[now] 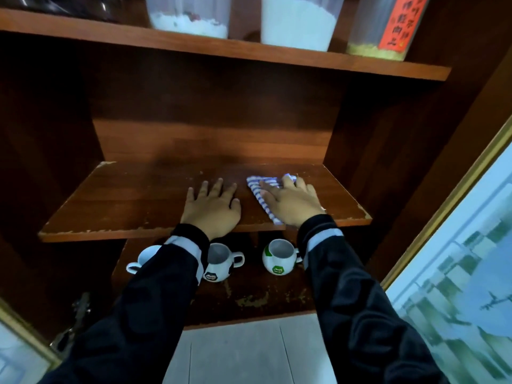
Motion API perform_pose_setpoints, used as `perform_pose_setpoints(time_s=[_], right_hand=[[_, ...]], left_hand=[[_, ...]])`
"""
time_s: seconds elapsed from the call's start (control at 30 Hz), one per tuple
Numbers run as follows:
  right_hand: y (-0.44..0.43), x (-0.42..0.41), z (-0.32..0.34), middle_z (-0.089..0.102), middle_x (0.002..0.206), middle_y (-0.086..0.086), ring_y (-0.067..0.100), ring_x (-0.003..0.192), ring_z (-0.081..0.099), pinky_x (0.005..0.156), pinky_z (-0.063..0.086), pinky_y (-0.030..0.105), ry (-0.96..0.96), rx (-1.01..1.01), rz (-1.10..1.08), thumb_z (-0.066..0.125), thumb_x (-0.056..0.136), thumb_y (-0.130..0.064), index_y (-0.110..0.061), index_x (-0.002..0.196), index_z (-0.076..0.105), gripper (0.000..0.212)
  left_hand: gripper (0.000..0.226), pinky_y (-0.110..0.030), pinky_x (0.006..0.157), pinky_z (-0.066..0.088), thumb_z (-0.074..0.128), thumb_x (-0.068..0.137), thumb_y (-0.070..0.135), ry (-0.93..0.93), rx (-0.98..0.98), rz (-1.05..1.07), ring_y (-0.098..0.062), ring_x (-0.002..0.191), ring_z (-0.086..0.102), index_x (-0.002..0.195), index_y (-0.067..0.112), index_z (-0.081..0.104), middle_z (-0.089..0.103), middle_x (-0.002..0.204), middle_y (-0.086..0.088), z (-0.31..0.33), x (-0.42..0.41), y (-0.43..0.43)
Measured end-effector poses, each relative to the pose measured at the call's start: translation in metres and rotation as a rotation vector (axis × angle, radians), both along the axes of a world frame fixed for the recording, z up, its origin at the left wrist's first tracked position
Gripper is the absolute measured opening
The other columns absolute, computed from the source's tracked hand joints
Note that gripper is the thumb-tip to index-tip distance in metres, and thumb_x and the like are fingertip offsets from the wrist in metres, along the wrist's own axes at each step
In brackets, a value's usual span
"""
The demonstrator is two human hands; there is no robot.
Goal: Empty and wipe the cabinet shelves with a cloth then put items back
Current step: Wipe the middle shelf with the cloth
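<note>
Clearly the right hand (293, 202) pressed flat on the striped cloth (263, 191), its length running front-to-back, while the bare shelf (124, 198) stretched leftward past the open left hand (212, 207).

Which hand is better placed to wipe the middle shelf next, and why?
Right hand: it presses flat on the striped cloth on the shelf. The left hand rests bare on the wood beside it.

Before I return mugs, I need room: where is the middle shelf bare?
The middle shelf is bare left of the left hand and behind both hands. Its right end holds the right hand on the striped cloth. Three mugs crowd the lower shelf.
</note>
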State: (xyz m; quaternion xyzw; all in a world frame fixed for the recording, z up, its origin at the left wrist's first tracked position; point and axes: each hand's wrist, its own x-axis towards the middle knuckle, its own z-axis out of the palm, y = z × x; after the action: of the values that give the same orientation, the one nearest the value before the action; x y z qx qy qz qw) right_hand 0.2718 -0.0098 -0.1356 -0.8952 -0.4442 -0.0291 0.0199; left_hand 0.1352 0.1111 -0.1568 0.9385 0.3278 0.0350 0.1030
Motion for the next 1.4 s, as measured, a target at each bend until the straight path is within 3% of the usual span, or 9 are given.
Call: perform_pose_setpoints(time_s=[0.13, 0.2, 0.33, 0.53, 0.83, 1.03, 1.27, 1.4], right_hand=[[0.028, -0.015, -0.009, 0.005, 0.164, -0.005, 0.024, 0.149, 0.002, 0.119, 0.000, 0.042, 0.069, 0.061, -0.034, 0.015, 0.104, -0.046, -0.036, 0.153, 0.021, 0.051], [0.030, -0.013, -0.008, 0.001, 0.164, -0.008, 0.021, 0.150, 0.000, 0.121, -0.003, 0.040, 0.131, 0.021, -0.004, 0.013, 0.104, -0.045, -0.035, 0.155, 0.015, 0.052], [0.003, -0.009, -0.010, 0.000, 0.163, -0.009, 0.020, 0.151, 0.002, 0.121, 0.001, 0.038, 0.146, 0.018, -0.008, 0.015, 0.104, -0.044, -0.037, 0.155, 0.011, 0.051], [0.004, 0.013, -0.008, -0.002, 0.164, -0.005, 0.023, 0.151, 0.001, 0.121, 0.002, 0.043, 0.147, 0.022, -0.242, 0.012, 0.103, -0.044, -0.033, 0.156, 0.008, 0.054], [-0.001, -0.002, -0.013, -0.001, 0.163, -0.011, 0.016, 0.150, 0.002, 0.121, 0.001, 0.038, 0.140, 0.033, -0.016, 0.012, 0.103, -0.047, -0.040, 0.154, 0.008, 0.052], [-0.010, 0.041, -0.007, -0.003, 0.164, -0.007, 0.021, 0.151, -0.001, 0.121, 0.001, 0.043, 0.174, 0.014, -0.182, 0.012, 0.103, -0.045, -0.036, 0.155, 0.006, 0.053], [-0.017, 0.032, -0.011, -0.002, 0.163, -0.012, 0.016, 0.150, 0.001, 0.121, 0.002, 0.041, 0.152, 0.033, -0.019, 0.011, 0.103, -0.047, -0.039, 0.154, 0.007, 0.052], [-0.042, 0.059, -0.013, -0.001, 0.163, -0.011, 0.016, 0.150, 0.002, 0.121, 0.001, 0.040, 0.142, 0.035, -0.125, 0.012, 0.103, -0.048, -0.041, 0.154, 0.007, 0.052]], left_hand=[[0.055, -0.050, 0.122, -0.004, 0.017, 0.104, 0.048, -0.008, 0.004, 0.000, -0.024, 0.153, -0.004, 0.158, 0.037, 0.007, -0.005, 0.166, 0.006, -0.001, 0.001, 0.001], [0.056, -0.050, 0.122, -0.004, 0.017, 0.104, 0.048, -0.010, 0.001, 0.001, -0.024, 0.153, -0.004, 0.158, 0.037, 0.007, -0.005, 0.166, 0.006, -0.001, 0.001, 0.001], [0.056, -0.050, 0.122, -0.005, 0.017, 0.103, 0.048, -0.013, -0.005, -0.003, -0.025, 0.153, -0.005, 0.158, 0.037, 0.008, -0.004, 0.166, 0.006, -0.001, 0.001, 0.002], [0.057, -0.050, 0.122, -0.006, 0.017, 0.103, 0.049, -0.008, -0.003, -0.023, -0.025, 0.153, -0.006, 0.157, 0.037, 0.008, -0.004, 0.166, 0.006, -0.002, 0.000, 0.003], [0.056, -0.048, 0.122, -0.005, 0.016, 0.103, 0.049, 0.014, 0.014, 0.010, -0.022, 0.153, -0.006, 0.157, 0.038, 0.005, -0.005, 0.166, 0.007, 0.000, -0.002, -0.002], [0.056, -0.049, 0.121, -0.008, 0.015, 0.104, 0.050, 0.055, -0.022, 0.046, -0.026, 0.152, -0.010, 0.157, 0.039, 0.001, -0.010, 0.166, 0.005, 0.003, 0.005, -0.003], [0.062, -0.050, 0.121, -0.006, 0.017, 0.103, 0.055, 0.067, -0.032, 0.100, -0.030, 0.152, -0.009, 0.159, 0.032, 0.002, -0.008, 0.166, -0.002, 0.005, 0.042, -0.017], [0.063, -0.048, 0.122, -0.006, 0.015, 0.102, 0.056, 0.064, -0.015, 0.074, -0.028, 0.152, -0.009, 0.159, 0.031, 0.001, -0.010, 0.166, -0.001, 0.005, 0.043, -0.019]])
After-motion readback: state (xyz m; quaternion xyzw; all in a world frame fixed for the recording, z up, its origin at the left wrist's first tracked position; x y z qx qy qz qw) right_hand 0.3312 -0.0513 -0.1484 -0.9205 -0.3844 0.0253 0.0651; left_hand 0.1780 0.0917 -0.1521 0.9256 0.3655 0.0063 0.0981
